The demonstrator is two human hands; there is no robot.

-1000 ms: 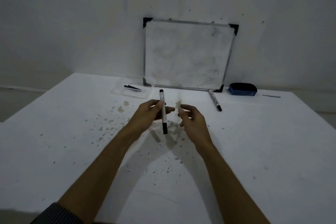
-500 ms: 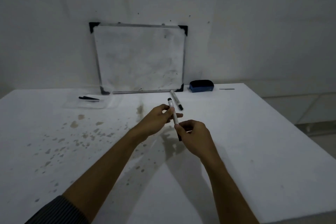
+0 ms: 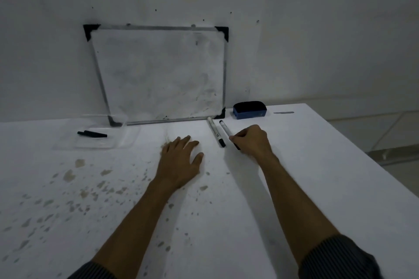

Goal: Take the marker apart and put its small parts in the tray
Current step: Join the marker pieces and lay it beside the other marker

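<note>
My right hand (image 3: 252, 141) is closed around a white marker with black ends (image 3: 225, 129), holding it low over the table. Just left of it a second white marker (image 3: 215, 130) lies on the table, its black cap toward me. My left hand (image 3: 181, 161) rests flat on the table, fingers spread, holding nothing. A clear plastic tray (image 3: 123, 137) sits at the back left with small black marker parts (image 3: 91, 134) inside.
A small whiteboard (image 3: 158, 72) leans against the wall at the back. A blue eraser (image 3: 249, 109) sits to its right, with a thin grey strip (image 3: 283, 112) beyond. The white table (image 3: 317, 176) is stained on the left, and its right edge drops to the floor.
My left hand let go of the marker and came down flat on the table. My right hand carried the marker right and back, next to the lying marker. The view shifted.
</note>
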